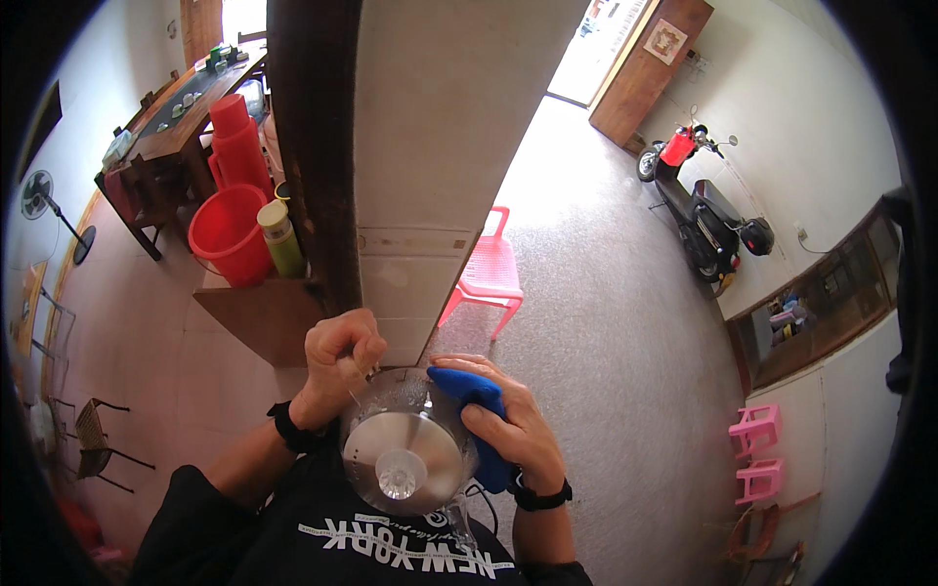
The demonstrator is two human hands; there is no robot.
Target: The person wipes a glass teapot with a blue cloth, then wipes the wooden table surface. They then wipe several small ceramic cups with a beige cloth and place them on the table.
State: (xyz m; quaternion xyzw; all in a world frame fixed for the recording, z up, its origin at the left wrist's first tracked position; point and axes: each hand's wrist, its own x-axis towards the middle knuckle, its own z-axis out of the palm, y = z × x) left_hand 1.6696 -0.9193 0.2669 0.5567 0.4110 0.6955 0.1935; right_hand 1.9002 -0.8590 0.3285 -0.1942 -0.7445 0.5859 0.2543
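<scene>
A clear glass kettle is held close in front of my dark shirt. Its metal-coloured lid has a clear faceted knob and small holes near one edge. My left hand is curled into a fist at the kettle's far left edge; the part it grips is mostly hidden by the fingers. A blue cloth lies under my right hand, which presses it against the right side of the glass. A clear glass projection sticks out on the side nearest my body; I cannot tell whether it is spout or handle.
Ahead stands a wall end with a dark door frame. Left of it, a cabinet carries a red bucket, a green flask and a red thermos. A pink chair and a scooter stand to the right.
</scene>
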